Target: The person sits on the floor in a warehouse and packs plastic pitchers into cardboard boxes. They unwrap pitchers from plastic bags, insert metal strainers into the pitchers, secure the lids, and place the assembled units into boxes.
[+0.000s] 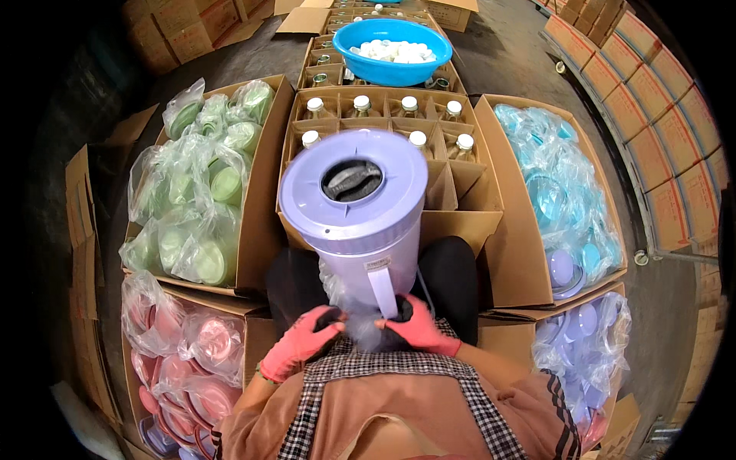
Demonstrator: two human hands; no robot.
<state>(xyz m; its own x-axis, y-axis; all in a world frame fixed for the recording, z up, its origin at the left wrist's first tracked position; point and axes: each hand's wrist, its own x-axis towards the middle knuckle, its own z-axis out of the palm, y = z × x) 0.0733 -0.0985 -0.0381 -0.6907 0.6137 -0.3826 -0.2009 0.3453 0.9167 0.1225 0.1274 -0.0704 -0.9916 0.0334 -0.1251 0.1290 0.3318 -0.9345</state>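
A large lilac plastic pitcher [345,264] stands upright in front of my lap, its handle [382,293] facing me. Its round lilac lid [307,207] is on, with a dark slotted recess in the middle. A crumpled clear plastic bag [362,328] bunches around the pitcher's lower part. My left hand [301,343], in a pink glove with dark fingertips, pinches the bag's edge left of the handle. My right hand [420,328], gloved alike, closes on the bag just below the handle. The pitcher's base is hidden.
Ahead, a divided carton [460,222] holds several white-capped bottles; beyond it sits a blue basin [399,73] of white caps. Cartons of bagged green [226,184], pink [215,337], turquoise [546,195] and lilac [584,320] lids flank me. Stacked boxes [663,146] line the right.
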